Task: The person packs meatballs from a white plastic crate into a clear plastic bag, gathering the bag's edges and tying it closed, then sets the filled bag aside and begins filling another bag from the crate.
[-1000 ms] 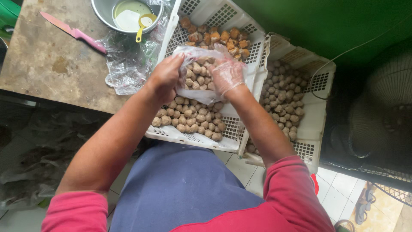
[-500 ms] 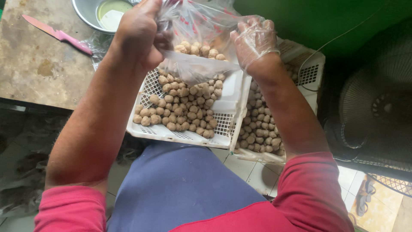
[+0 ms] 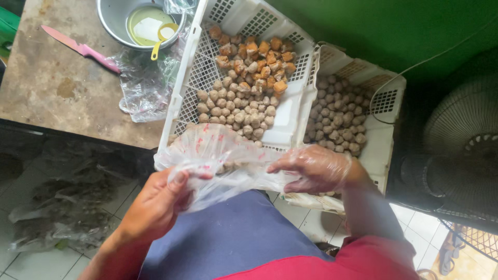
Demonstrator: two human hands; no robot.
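Both hands hold a clear plastic bag (image 3: pixel 218 155) with red print, stretched between them just above my lap. My left hand (image 3: pixel 155 205) is bare and grips the bag's left lower side. My right hand (image 3: pixel 314 168), in a thin clear glove, pinches its right edge. A few small round balls show through the bag. Behind the bag, a white slotted crate (image 3: pixel 290 111) holds several pale round balls (image 3: pixel 233 109) and orange-brown fried cubes (image 3: pixel 257 57).
A second white crate (image 3: pixel 381 137) of greyish balls (image 3: pixel 337 116) sits to the right. On the worn table (image 3: pixel 46 93) lie a pink knife (image 3: pixel 80 49), a metal bowl (image 3: pixel 111 21) with a yellow scoop (image 3: pixel 162 36), and crumpled plastic (image 3: pixel 145 88). A fan (image 3: pixel 461 150) stands at right.
The bag was raised high over the crate half a second ago; now both hands have brought it down close to my lap, in front of the crate.
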